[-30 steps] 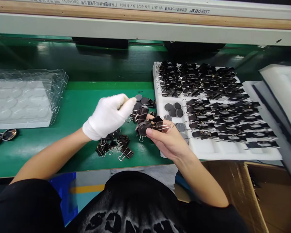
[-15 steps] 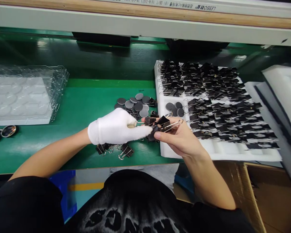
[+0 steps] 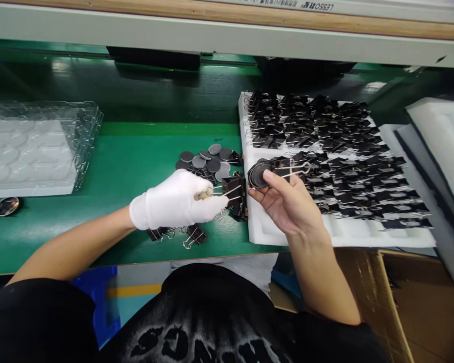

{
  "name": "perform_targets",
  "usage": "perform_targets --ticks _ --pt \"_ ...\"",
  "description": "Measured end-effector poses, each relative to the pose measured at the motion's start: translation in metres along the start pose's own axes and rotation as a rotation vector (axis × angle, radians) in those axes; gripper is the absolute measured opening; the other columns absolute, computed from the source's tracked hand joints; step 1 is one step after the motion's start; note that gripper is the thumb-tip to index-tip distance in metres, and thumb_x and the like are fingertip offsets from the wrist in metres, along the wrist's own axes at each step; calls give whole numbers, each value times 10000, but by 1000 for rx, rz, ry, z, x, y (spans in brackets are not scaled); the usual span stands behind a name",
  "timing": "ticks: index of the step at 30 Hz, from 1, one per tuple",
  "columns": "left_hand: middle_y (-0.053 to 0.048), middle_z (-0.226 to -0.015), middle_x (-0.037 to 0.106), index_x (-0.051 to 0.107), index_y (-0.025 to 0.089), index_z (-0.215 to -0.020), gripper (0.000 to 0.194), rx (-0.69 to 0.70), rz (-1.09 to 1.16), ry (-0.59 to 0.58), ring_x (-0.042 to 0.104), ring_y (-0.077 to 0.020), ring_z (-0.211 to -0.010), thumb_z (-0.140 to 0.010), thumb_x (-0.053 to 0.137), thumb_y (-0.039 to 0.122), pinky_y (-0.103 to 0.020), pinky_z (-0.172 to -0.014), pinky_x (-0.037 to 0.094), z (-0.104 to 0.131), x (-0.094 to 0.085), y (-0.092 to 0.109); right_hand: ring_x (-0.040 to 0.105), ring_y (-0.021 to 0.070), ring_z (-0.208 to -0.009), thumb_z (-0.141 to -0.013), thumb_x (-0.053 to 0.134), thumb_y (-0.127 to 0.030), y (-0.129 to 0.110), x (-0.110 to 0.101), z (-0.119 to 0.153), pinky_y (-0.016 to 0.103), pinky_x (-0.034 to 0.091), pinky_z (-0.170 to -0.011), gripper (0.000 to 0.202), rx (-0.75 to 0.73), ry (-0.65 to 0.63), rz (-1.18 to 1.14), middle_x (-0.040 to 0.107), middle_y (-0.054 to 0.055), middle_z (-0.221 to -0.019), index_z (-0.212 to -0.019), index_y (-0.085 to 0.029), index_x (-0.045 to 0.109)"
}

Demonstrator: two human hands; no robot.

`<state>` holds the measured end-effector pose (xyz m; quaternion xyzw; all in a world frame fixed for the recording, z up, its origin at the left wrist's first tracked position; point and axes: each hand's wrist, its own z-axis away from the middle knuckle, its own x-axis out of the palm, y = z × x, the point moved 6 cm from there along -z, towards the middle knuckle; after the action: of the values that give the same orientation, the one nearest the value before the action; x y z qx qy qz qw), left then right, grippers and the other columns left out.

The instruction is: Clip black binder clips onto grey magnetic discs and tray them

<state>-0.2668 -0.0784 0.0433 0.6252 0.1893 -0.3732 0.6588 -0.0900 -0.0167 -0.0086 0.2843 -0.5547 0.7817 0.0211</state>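
My left hand [image 3: 174, 200], in a white glove, is closed on the wire handles of a black binder clip [image 3: 233, 189]. This clip stands just left of the white foam tray's edge, apart from the discs in the other hand. Bare, my right hand [image 3: 297, 206] pinches a small stack of round dark discs [image 3: 260, 174] over the tray [image 3: 263, 229]. A second binder clip [image 3: 282, 165] sits at the stack's right side, its wire handles pointing right. Loose grey discs [image 3: 213, 165] lie beyond my left hand, and loose binder clips [image 3: 195, 236] lie nearer to me.
Rows of black binder clips [image 3: 348, 181] fill much of the foam tray. Clear plastic trays [image 3: 30, 151] are stacked at the left, with shiny round pieces [image 3: 7, 206] in front. More white foam [image 3: 442, 126] stands at far right; a cardboard box [image 3: 386, 282] is below the table edge.
My hands have drawn apart. The right has moved up and right over the tray with the stack and its clip, while the left stays nearly in place, its clip now plainly visible.
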Motion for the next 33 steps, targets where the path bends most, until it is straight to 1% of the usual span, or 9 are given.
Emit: perform_targets --ticks 1,4,9,12,16,21,24,29,33 --pt "57 -503 247 282 203 -519 472 8 0 7 223 -63 -501 -833 490 488 -249 -474 210 0 1 2 714 120 -752 -681 938 -359 3 -1 -2 251 628 -709 259 19 19 -9 771 -32 -822 -774 -236 730" --pt "55 -499 312 328 199 -527 481 20 25 8 263 -65 -496 -861 477 513 -242 -478 241 0 4 2 702 124 -762 -663 943 -403 10 -1 -5 253 616 -690 317 53 7 9 756 -29 -813 -730 -224 690" --pt "47 -528 445 483 187 -591 461 -31 91 -45 378 -78 -494 -915 485 515 -234 -483 299 -2 9 -10 664 100 -697 -623 966 -381 17 1 -4 217 583 -630 353 86 -7 -24 728 -35 -756 -683 -214 660" --pt "45 -542 481 530 183 -616 441 -33 108 -47 414 -82 -495 -934 497 488 -234 -487 312 -3 10 -14 671 114 -697 -612 972 -382 17 1 -4 252 600 -659 357 82 -12 -3 731 -34 -755 -722 -221 673" --pt "44 -530 484 524 180 -592 461 10 110 -75 413 -78 -487 -947 493 472 -236 -489 306 -3 15 -11 701 141 -734 -619 965 -413 14 1 -4 303 626 -702 365 52 -6 22 759 -23 -823 -778 -232 690" --pt "45 -531 488 512 181 -600 484 -5 146 -27 425 -78 -495 -969 461 489 -232 -508 337 -1 12 -7 727 144 -758 -603 980 -366 13 0 -2 282 634 -685 360 40 -4 36 782 -5 -862 -826 -217 741" --pt "45 -529 486 505 181 -594 487 -3 133 -25 426 -78 -500 -975 454 480 -232 -515 344 0 13 -6 737 151 -772 -616 975 -371 12 0 -1 305 645 -718 350 3 11 27 778 -13 -860 -824 -223 735" --pt "46 -526 476 495 180 -583 493 17 120 -17 413 -76 -502 -971 455 482 -230 -511 344 2 16 -5 736 184 -777 -622 962 -430 12 2 -1 359 649 -743 374 22 -36 87 773 -1 -853 -831 -240 718" --pt "48 -523 468 500 180 -582 488 12 130 -21 406 -76 -501 -959 465 489 -227 -505 346 4 21 -5 710 154 -747 -647 957 -392 6 0 -2 330 636 -750 331 -43 -66 115 755 -15 -837 -811 -240 713"
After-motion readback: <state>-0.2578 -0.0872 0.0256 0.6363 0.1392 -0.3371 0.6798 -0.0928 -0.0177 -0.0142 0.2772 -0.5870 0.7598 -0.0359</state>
